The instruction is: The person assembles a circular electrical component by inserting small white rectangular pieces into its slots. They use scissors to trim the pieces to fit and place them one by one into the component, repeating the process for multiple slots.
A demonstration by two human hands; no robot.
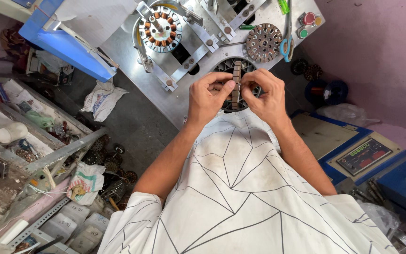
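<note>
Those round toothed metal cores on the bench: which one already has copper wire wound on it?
The wound core at upper left, on a spindle, shows copper coils. The bare core lies flat, and the held core is unwound.

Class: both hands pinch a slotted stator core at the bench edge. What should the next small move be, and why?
Probably turn the stator core slightly between the left hand and right hand: both pinch near its centre, hiding the slots under their fingers.

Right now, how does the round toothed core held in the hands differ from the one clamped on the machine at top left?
The held core is bare metal; the mounted core has copper coils on its teeth. The held core is gripped by both hands, left hand and right hand; the mounted core has a shaft through its centre. Both are round and toothed.
</note>
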